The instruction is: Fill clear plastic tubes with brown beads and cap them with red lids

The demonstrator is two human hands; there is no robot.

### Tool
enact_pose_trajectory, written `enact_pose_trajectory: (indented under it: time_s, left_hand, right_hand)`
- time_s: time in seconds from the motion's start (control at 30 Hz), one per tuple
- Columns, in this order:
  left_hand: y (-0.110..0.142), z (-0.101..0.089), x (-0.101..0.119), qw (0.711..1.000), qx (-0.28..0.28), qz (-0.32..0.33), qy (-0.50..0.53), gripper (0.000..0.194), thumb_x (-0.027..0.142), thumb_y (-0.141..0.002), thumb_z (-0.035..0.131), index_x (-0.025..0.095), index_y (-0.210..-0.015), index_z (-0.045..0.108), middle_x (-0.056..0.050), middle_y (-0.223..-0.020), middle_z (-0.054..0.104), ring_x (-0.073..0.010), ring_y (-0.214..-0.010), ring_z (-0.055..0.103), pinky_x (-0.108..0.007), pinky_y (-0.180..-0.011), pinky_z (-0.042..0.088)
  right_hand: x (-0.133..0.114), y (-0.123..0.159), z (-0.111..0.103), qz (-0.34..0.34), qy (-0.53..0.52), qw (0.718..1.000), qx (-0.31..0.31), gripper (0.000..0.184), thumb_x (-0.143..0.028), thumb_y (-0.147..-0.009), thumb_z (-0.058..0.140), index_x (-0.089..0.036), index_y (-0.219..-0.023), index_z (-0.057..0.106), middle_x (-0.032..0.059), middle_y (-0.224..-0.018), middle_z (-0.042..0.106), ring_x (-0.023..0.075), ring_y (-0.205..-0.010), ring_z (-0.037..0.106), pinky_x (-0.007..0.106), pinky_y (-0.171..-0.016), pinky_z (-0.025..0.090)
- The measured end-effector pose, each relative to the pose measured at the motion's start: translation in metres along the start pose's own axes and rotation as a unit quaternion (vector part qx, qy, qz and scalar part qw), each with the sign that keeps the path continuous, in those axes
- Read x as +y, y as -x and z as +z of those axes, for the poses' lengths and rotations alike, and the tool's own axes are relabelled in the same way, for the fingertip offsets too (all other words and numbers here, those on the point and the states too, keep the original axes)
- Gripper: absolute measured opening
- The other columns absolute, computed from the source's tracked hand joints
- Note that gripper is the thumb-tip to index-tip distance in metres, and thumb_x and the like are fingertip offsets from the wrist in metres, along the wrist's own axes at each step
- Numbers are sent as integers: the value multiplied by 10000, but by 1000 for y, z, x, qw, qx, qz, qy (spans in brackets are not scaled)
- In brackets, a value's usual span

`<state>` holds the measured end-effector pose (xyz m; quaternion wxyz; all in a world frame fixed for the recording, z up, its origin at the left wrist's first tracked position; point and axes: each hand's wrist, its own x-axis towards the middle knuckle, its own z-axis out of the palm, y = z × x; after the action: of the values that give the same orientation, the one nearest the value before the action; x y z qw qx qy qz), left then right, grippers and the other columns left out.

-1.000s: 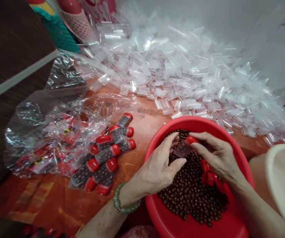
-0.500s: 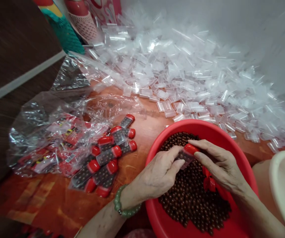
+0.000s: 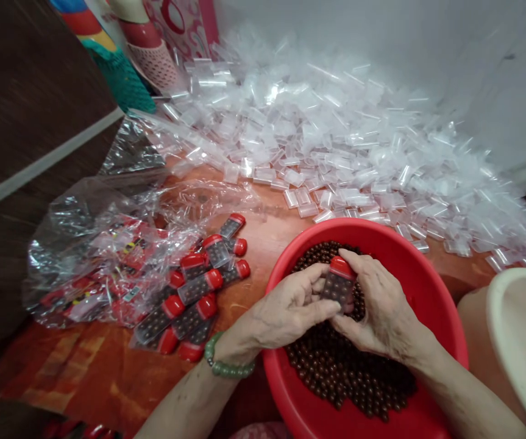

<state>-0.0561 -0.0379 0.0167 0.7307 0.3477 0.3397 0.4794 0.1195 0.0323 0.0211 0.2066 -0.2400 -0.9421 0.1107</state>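
A red basin filled with small brown beads sits in front of me. Over it, both hands hold one small clear box with a red cap, standing upright and full of beads. My left hand, with a green bead bracelet on the wrist, pinches the box's left side. Fingers of my right hand curl round its right side and top.
Several filled red-capped boxes lie left of the basin beside a crumpled clear plastic bag. A big heap of empty clear boxes covers the floor behind. A white rim stands at right, dark wood furniture at left.
The box has been turned from lying tilted to upright, and my right hand has closed round it from the right. Both hands have drawn closer together over the beads.
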Motion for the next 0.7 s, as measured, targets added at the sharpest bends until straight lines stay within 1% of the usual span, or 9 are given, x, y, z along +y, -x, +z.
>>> enact_pose_trajectory:
  time_s: [0.07,0.13,0.23,0.37,0.47,0.5,0.57,0.63,0.7]
  left_hand:
    - [1,1,0,999,-30,1,19,420,303,-792,748,196,-1166,591,-62,-1031,660,-194,-965,645,-367,-945,499]
    - [3,1,-1,999,-47,3,21,465,279,-776,764,200,-1191,571,-62,-1028,652,-193,-961,646,-361,-927,505]
    - [4,1,-2,998,-66,1,17,442,248,-782,753,195,-1177,560,-56,-1002,644,-183,-942,642,-349,-904,507]
    - [5,0,-2,999,-47,-10,7,373,257,-792,744,181,-1114,572,-49,-998,653,-172,-939,643,-326,-896,499]
    - [3,1,-2,999,-31,-2,-5,348,279,-810,723,173,-1110,580,-55,-1026,677,-183,-971,656,-327,-908,502]
    - [2,2,-3,1000,-19,10,-13,321,281,-828,703,168,-1103,583,-60,-1039,683,-186,-981,658,-327,-908,506]
    - [3,4,-5,998,27,37,-37,275,278,-870,648,162,-1111,582,-77,-1085,691,-192,-1009,661,-331,-918,514]
    - [8,4,-5,990,96,64,-75,268,283,-910,595,167,-1150,570,-89,-1129,693,-195,-1016,670,-338,-925,525]
    - [20,1,-4,970,179,81,-144,287,304,-938,564,184,-1199,556,-86,-1138,700,-199,-1011,684,-344,-937,529]
  right_hand:
    - [1,1,-1,-18,4,1000,21,717,-421,-850,610,-119,-1439,335,204,-1193,639,347,-1078,631,527,-913,519]
    - [1,1,-2,-41,10,998,49,712,-419,-839,627,-110,-1420,356,207,-1159,651,341,-1040,641,508,-888,519]
    - [2,-1,-2,-69,15,994,82,707,-384,-827,635,-103,-1417,363,198,-1093,666,328,-962,655,491,-838,513]
    - [3,-2,0,-92,18,991,98,731,-404,-820,599,-119,-1443,345,167,-1030,673,319,-878,659,499,-808,496]
    - [-1,-2,2,-89,23,992,82,757,-385,-830,583,-126,-1481,297,163,-1056,674,314,-883,659,518,-837,493]
    - [-2,-2,2,-82,23,994,63,769,-372,-841,584,-123,-1497,270,173,-1094,670,319,-917,658,526,-855,496]
    - [-4,-3,-1,-67,23,997,4,817,-389,-873,599,-113,-1532,204,213,-1226,633,345,-1064,634,546,-909,501]
    - [0,-3,-7,-51,18,997,-54,890,-431,-890,619,-115,-1563,129,240,-1371,553,360,-1235,559,553,-972,498]
    - [11,-1,-16,-17,14,997,-80,889,-433,-907,617,-141,-1576,111,226,-1447,499,344,-1318,506,541,-1021,491]
